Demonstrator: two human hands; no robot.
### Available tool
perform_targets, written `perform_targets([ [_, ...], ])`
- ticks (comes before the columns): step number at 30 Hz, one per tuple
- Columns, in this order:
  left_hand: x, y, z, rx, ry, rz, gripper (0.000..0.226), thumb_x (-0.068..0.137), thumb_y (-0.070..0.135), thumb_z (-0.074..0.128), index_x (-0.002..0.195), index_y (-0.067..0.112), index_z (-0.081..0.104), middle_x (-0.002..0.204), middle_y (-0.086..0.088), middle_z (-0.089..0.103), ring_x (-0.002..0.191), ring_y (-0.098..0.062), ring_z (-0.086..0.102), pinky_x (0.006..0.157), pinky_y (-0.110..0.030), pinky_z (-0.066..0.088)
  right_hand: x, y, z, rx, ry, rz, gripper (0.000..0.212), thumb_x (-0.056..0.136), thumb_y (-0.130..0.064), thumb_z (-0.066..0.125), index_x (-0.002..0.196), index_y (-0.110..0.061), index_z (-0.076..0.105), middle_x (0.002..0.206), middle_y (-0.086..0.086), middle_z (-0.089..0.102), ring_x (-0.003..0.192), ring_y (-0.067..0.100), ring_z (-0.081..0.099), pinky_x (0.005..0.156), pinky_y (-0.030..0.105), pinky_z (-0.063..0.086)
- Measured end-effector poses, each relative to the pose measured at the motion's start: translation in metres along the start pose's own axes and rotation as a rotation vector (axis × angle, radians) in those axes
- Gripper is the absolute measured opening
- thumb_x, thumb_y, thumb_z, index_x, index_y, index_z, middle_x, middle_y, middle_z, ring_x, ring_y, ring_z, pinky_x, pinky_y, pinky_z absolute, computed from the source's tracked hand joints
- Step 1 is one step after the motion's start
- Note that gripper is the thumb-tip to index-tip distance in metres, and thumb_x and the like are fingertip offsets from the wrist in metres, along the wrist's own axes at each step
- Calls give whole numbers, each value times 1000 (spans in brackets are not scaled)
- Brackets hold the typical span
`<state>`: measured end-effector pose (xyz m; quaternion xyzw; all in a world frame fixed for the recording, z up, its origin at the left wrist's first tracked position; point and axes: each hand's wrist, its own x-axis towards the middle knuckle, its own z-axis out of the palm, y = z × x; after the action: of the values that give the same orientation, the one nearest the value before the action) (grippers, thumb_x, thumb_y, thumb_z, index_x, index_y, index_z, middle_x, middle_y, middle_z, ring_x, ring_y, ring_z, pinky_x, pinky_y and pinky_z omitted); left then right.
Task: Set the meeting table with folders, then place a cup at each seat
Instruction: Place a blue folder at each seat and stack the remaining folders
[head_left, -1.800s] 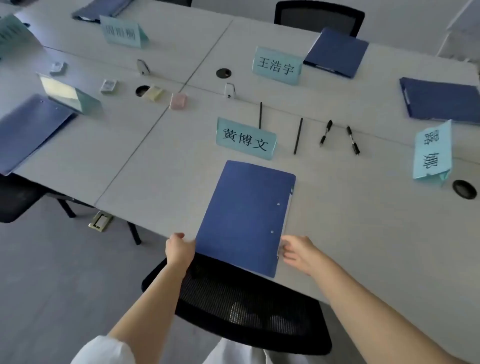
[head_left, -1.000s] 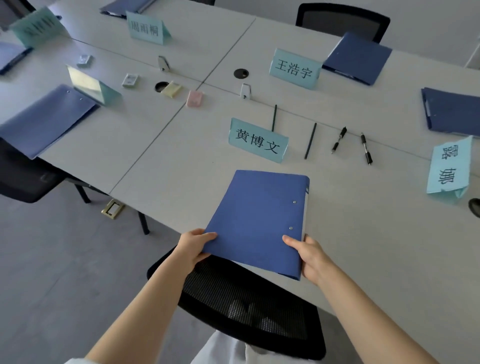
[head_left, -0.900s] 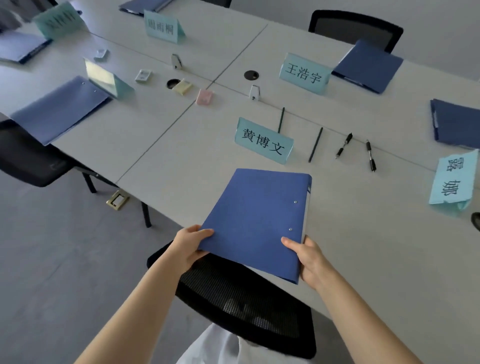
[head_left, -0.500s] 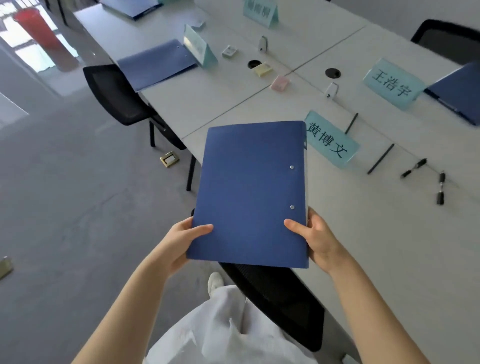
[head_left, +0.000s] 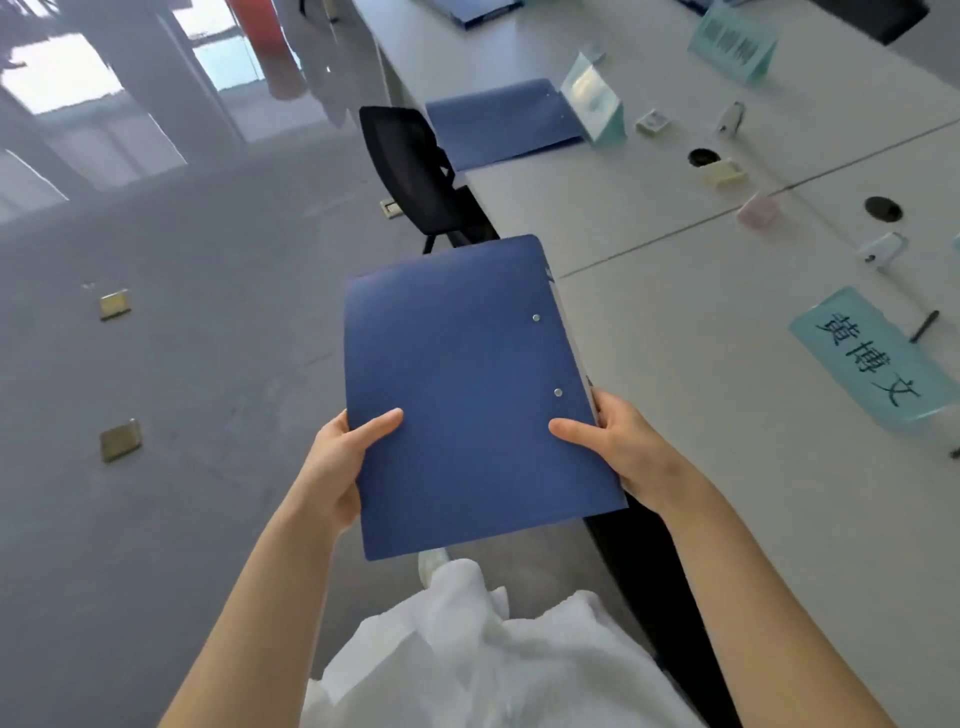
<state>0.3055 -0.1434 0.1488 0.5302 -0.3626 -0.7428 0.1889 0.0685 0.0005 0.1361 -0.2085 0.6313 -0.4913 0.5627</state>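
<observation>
A blue folder (head_left: 470, 395) is being held in the air by both hands, clear of the table (head_left: 701, 322) and hanging over the grey floor (head_left: 171, 364) just off the table's near edge, its two metal studs sitting toward its right side. The left hand (head_left: 340, 457) is gripping the folder's lower left edge, thumb lying on the cover and fingers curled underneath; the right hand (head_left: 618, 447) is gripping the lower right edge the same way. On the table, near that same edge, a pale blue name card (head_left: 872, 364) is lying to the right of the folder. Farther along the edge, a second blue folder (head_left: 501, 122) is lying flat in front of a black mesh chair (head_left: 410, 166), with a clear card stand (head_left: 592, 101) just beyond it.
</observation>
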Motion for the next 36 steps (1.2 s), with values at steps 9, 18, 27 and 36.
perform_targets([
  [9,62,107,-111,-96,108,75,30,86,18,66,116,14,64,110,-2,74,93,-26,73,76,-42,57,130,-55,114,-173,41,2,36,87,-34,67,120,-20,59,111,-6,70,102,13,67,90,39,55],
  [18,161,170,-120,-152,90,34,28,88,16,64,116,13,64,110,-5,74,90,-27,73,73,-41,57,247,-94,122,-254,120,78,32,88,-29,65,118,-20,58,114,-4,66,107,18,63,91,42,55],
  [27,295,289,-115,-167,136,79,32,89,16,63,120,14,62,110,-4,74,86,-23,74,62,-35,60,410,-166,85,94,185,181,17,94,-15,56,110,-11,63,111,12,67,103,25,64,88,35,53],
  [36,404,370,-143,-221,159,36,34,89,19,63,123,13,61,110,-5,74,87,-26,74,72,-42,56,554,-208,67,455,473,346,26,95,-5,50,119,4,49,104,19,55,97,33,59,84,39,51],
])
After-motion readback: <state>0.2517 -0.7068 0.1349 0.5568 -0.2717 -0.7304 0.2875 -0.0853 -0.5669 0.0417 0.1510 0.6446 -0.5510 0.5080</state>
